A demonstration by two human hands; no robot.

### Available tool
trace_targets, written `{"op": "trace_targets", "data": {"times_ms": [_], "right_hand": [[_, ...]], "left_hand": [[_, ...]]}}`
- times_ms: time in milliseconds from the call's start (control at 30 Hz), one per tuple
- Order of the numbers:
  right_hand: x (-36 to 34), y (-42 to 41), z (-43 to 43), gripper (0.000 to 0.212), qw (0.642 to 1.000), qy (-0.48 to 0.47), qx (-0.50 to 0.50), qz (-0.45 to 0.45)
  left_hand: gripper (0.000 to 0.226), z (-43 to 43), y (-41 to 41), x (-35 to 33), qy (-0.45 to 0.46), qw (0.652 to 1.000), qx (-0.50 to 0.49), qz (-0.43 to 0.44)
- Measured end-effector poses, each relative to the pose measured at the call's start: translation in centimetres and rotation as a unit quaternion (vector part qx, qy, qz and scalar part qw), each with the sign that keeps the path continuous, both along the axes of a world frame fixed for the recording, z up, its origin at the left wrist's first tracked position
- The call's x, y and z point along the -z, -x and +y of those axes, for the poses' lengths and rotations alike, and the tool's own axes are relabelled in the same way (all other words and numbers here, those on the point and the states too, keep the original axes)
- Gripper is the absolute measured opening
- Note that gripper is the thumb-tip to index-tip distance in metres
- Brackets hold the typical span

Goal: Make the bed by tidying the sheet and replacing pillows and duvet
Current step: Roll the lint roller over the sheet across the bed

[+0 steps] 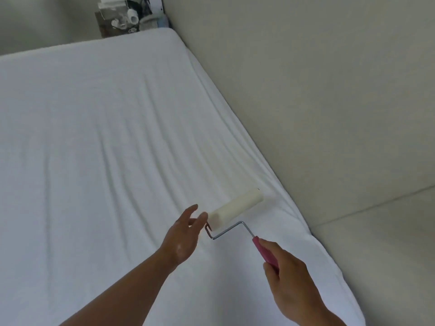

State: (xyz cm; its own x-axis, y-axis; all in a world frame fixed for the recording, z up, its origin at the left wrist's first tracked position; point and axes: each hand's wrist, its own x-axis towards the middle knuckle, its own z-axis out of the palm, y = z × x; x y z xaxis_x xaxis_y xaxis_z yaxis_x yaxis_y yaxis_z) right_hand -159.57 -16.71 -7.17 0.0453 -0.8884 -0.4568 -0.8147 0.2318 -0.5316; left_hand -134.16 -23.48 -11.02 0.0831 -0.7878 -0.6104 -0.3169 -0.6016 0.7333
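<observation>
right grip (290, 278) holds lint roller (235, 209), left grip (182, 236) beside it — white sheet (106, 137)

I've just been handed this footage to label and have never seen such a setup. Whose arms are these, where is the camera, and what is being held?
There is no machine here. A person wears one wide-angle camera on the head, looking down at their own bare hands. A wrinkled white sheet lies stretched out beside a beige wall. The right hand grips the pink handle of a lint roller. The left hand, fingers fairly straight, reaches to the near end of its white roll. No pillows or duvet show.
</observation>
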Motion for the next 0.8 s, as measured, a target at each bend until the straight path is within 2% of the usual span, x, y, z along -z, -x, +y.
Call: {"op": "trace_targets", "data": {"times_ms": [67,100,200,267,467,633,800], "right_hand": [[2.7,1.1,-5.4,0.055,1.0,0.006,-0.004,-0.009],[3.9,1.4,-8.3,0.054,1.0,0.016,-0.006,-0.017],[7.1,1.2,-17.3,0.046,0.998,0.06,-0.016,-0.026],[8.8,0.2,-23.1,0.042,0.996,0.082,-0.032,-0.02],[12.6,-4.8,-36.8,0.043,0.987,0.14,-0.074,-0.011],[14.5,-9.7,-44.3,0.044,0.986,0.148,-0.078,-0.016],[15.9,-13.5,-49.8,0.033,0.988,0.147,-0.048,-0.017]], "left_hand": [[0.065,-3.5,-0.8,3.7,0.022,0.99,0.043,-0.132],[0.074,-5.2,-1.6,5.5,0.045,0.972,0.076,-0.218],[0.08,-10.7,-5.6,10.7,0.071,0.883,0.155,-0.437],[0.08,-14.1,-8.0,13.5,0.042,0.851,0.162,-0.497],[0.083,-19.8,-5.9,19.2,0.043,0.84,0.152,-0.52],[0.092,-27.4,-3.5,19.0,0.127,0.824,0.261,-0.487],[0.092,-30.7,-2.0,20.6,0.136,0.821,0.277,-0.481]]}}
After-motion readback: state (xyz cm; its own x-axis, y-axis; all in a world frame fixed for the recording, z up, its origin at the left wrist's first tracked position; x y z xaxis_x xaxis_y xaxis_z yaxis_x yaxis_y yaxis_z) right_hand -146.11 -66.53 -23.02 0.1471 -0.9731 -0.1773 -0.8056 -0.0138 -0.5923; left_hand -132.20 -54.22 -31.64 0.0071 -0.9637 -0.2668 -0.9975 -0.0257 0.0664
